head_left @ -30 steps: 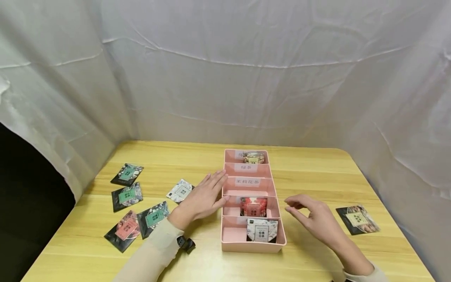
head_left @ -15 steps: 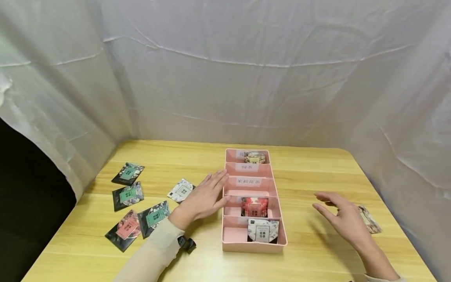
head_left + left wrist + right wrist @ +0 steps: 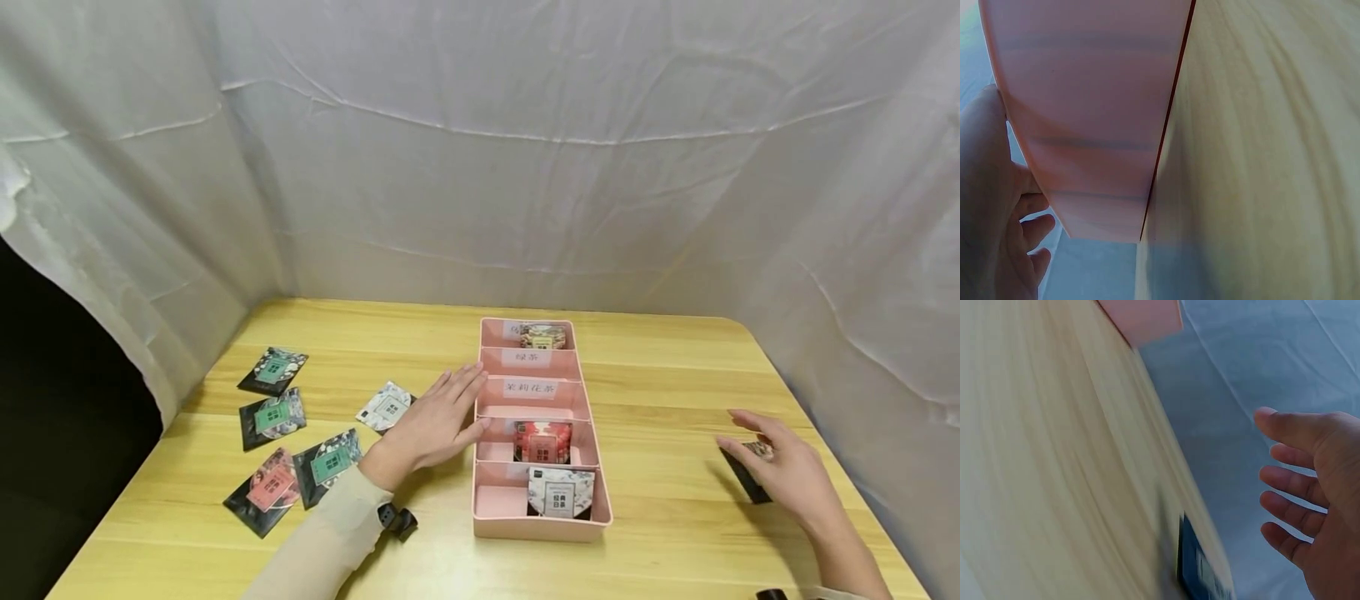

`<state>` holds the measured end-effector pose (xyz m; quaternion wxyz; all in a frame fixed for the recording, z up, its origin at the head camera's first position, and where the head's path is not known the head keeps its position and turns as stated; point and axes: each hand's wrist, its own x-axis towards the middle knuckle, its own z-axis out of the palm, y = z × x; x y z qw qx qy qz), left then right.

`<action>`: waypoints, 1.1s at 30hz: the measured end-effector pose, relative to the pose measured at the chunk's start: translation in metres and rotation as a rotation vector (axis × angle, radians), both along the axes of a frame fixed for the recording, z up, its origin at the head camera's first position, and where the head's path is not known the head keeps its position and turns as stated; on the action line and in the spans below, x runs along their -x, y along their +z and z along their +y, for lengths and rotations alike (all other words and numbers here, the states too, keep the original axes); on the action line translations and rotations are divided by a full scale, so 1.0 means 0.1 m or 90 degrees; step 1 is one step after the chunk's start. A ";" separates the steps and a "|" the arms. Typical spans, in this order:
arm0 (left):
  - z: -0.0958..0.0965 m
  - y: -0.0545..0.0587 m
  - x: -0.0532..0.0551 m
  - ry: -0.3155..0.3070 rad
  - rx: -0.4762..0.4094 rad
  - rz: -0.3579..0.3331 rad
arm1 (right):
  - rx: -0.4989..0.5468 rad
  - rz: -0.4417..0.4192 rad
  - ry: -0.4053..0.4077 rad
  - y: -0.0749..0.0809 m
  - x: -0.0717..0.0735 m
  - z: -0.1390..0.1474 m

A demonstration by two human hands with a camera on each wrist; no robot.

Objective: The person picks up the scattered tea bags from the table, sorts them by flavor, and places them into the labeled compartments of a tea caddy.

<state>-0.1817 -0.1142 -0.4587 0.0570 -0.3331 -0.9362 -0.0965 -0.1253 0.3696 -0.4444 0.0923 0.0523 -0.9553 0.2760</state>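
A long pink divided box (image 3: 542, 528) stands on the table, with paper labels in its compartments. My left hand (image 3: 429, 423) rests against its left rim, fingers extended; the left wrist view shows the fingertips along the edge of the box (image 3: 1091, 94). Over at the right, my right hand (image 3: 791, 471) is above a black tea sachet (image 3: 742, 477) and partly covers it. In the right wrist view, nothing lies between the thumb and fingers of the right hand (image 3: 1329, 487), and the sachet (image 3: 1192, 562) lies below on the table.
Inside the box are a white sachet (image 3: 561, 493) in front, a red sachet (image 3: 542, 442) behind it and a yellow-labelled sachet (image 3: 543, 337) at the far end. Several green-labelled sachets (image 3: 273, 417), a red-labelled sachet (image 3: 267, 492) and a white sachet (image 3: 387, 406) lie left.
My right hand has moved rightward from beside the box to over the sachet on the right. The left hand has stayed at the box rim.
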 end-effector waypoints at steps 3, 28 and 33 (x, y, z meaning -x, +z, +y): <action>0.00 0.00 0.01 0.003 0.002 0.000 | 0.003 -0.009 -0.006 -0.04 0.02 0.13; -0.01 -0.03 0.02 -0.003 -0.019 0.008 | -0.008 -0.117 -0.043 -0.36 -0.01 0.70; -0.01 -0.04 0.01 0.000 -0.017 0.007 | -0.019 -0.160 -0.038 -0.38 0.00 0.75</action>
